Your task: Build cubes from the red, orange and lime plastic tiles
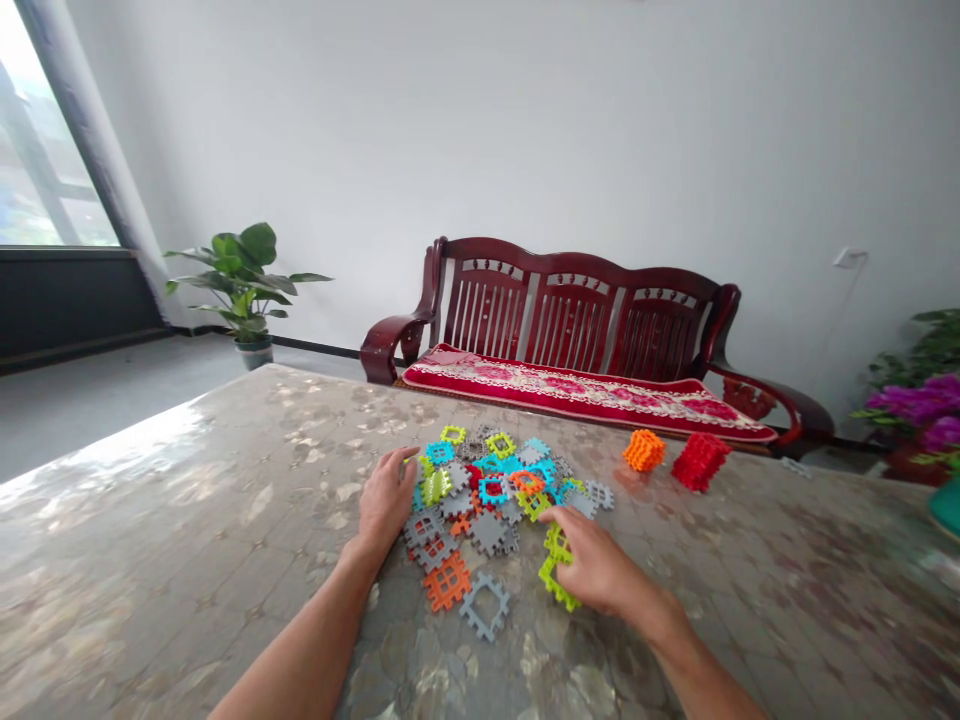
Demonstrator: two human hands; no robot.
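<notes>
A loose pile of flat interlocking plastic tiles with notched edges lies on the table, in grey [487,533], blue [493,490], lime green and orange [447,582]. Some have open centres or window grids. At the pile's left edge rests my left hand [386,497], its fingers stretched out beside a lime-green tile [436,487] and holding nothing I can see. My right hand [596,562] is at the pile's right front, with thumb and forefinger around lime-green tiles [556,583]; its other fingers are hidden. A grey open-centred tile [475,622] lies nearest me.
An orange block of stacked tiles [643,451] and a red one [700,462] stand to the right on the patterned table [225,560]. Behind the table is a wooden bench [577,310] with a red cover. A potted plant [251,275] stands left; purple flowers [919,402] are at right.
</notes>
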